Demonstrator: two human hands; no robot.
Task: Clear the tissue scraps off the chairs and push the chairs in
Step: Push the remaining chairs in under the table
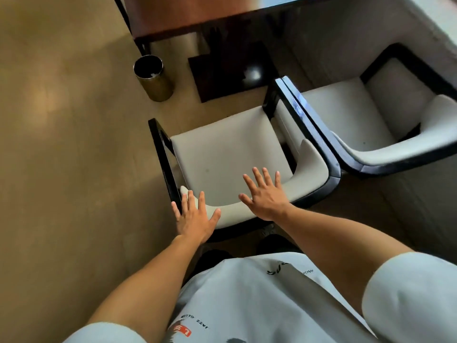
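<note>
A white-cushioned armchair (230, 149) with a glossy black frame stands right in front of me, its seat bare of scraps. My left hand (195, 217) hovers open over the left end of its curved backrest, fingers spread. Above the backrest's middle, my right hand (265, 195) is open too, palm down. A second, matching chair (346, 112) stands beside it on the right, its seat also bare. Both chairs sit a short way back from the dark wooden table (197, 18) at the top.
A round metal waste bin (153, 79) with something white inside stands on the tan floor left of the table's square dark base (232, 70). A pale wall runs along the right. Open floor lies to the left.
</note>
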